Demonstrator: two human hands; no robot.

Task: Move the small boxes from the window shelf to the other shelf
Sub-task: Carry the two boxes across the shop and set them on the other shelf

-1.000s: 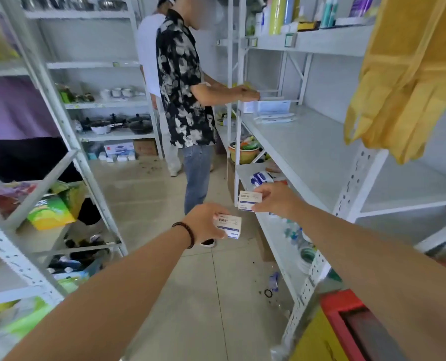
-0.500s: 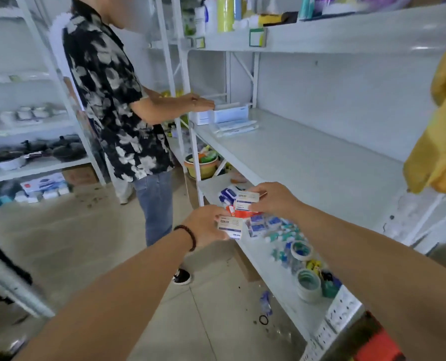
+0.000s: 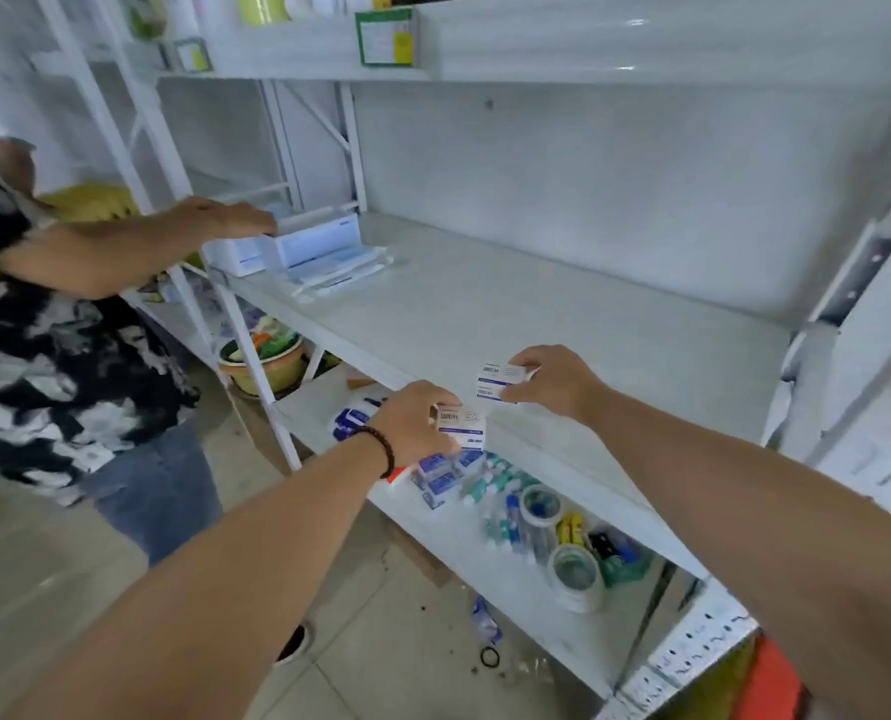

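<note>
I see two small white cardboard boxes with blue print, one in each hand. My right hand point(image 3: 552, 380) pinches one small box point(image 3: 500, 381) by its end, holding it just over the front part of the wide white metal shelf point(image 3: 562, 314). My left hand point(image 3: 417, 426), with a dark beaded bracelet point(image 3: 383, 449) at the wrist, grips the other small box point(image 3: 461, 427) at the shelf's front edge.

On the far left end of that shelf stand larger white and blue boxes point(image 3: 297, 246) beside flat clear packets point(image 3: 339, 275); another person in a black and white patterned shirt point(image 3: 43, 366) rests a hand point(image 3: 225, 218) on them.

The lower shelf point(image 3: 485, 563) holds small blue and white packs point(image 3: 438, 475), loose tubes or pens point(image 3: 495, 491) and rolls of clear tape point(image 3: 575, 576). A yellow-green plastic basin point(image 3: 266, 363) sits further left, holding colourful items I cannot identify.
</note>
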